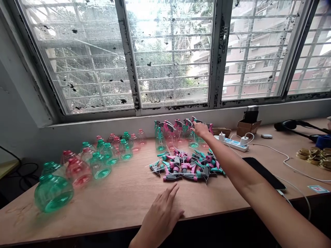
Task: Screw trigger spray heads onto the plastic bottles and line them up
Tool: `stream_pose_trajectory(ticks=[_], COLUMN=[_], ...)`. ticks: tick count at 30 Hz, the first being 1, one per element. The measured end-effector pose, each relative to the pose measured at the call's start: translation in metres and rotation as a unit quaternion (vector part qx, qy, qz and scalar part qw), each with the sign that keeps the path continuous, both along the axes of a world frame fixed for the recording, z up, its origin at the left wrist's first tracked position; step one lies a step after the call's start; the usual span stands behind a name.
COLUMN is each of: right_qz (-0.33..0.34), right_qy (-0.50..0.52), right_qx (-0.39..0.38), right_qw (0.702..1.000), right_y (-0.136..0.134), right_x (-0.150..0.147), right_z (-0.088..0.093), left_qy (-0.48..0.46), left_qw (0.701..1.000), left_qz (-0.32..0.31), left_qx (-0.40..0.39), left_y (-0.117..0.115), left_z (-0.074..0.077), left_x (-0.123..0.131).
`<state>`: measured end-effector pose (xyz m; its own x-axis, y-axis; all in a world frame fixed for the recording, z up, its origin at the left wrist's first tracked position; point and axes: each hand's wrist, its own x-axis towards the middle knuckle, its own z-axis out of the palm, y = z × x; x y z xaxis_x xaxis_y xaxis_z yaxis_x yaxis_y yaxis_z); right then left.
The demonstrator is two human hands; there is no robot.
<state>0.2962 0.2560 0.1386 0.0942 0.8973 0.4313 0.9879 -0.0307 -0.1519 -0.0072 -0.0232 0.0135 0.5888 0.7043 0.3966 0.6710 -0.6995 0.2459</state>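
Note:
My left hand point(162, 213) hovers or rests at the table's front edge, fingers stretched out and holding nothing. Just beyond its fingertips lies a pile of loose pink, teal and grey spray heads point(184, 167), with thin tubes. My right hand point(201, 129) reaches to the back of the table, its fingers bent at the top of a green spray bottle point(193, 140) in a group of assembled ones. The fingertips are partly hidden there. Pink spray bottles point(172, 139) and another green spray bottle point(160, 141) stand beside it.
Several open green bottles point(54, 194) and pink bottles point(79, 171) stand in rows on the left of the wooden table point(116, 203). On the right are a power strip point(236, 143), a phone point(263, 173), cables, a small cardboard box point(248, 128), headphones point(297, 125) and gold-coloured pieces point(314, 156).

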Motion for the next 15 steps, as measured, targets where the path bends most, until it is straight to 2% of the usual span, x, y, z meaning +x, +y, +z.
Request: stream_pose_trajectory(ticks=[5, 9, 11, 12, 15], right_qz=[0.04, 0.091, 0.124, 0.165, 0.223], right_qy=[-0.01, -0.016, -0.022, -0.013, 0.031], right_qx=[0.03, 0.078, 0.095, 0.121, 0.137], right_qw=[0.999, 0.993, 0.987, 0.979, 0.965], right_y=[-0.026, -0.075, -0.106, -0.124, -0.177], right_x=[0.004, 0.006, 0.01, 0.012, 0.021], right_z=[0.001, -0.021, -0.042, -0.053, -0.089], left_qy=[-0.04, -0.101, -0.143, -0.17, -0.259], left_qw=[0.999, 0.995, 0.989, 0.982, 0.931], left_qz=[-0.007, 0.019, 0.046, 0.068, 0.192], left_qx=[0.014, 0.005, 0.016, 0.046, 0.172], left_y=[-0.002, 0.002, 0.007, 0.01, 0.018], left_z=[0.002, 0.007, 0.02, 0.03, 0.066], left_x=[-0.001, -0.004, -0.014, -0.023, -0.071])
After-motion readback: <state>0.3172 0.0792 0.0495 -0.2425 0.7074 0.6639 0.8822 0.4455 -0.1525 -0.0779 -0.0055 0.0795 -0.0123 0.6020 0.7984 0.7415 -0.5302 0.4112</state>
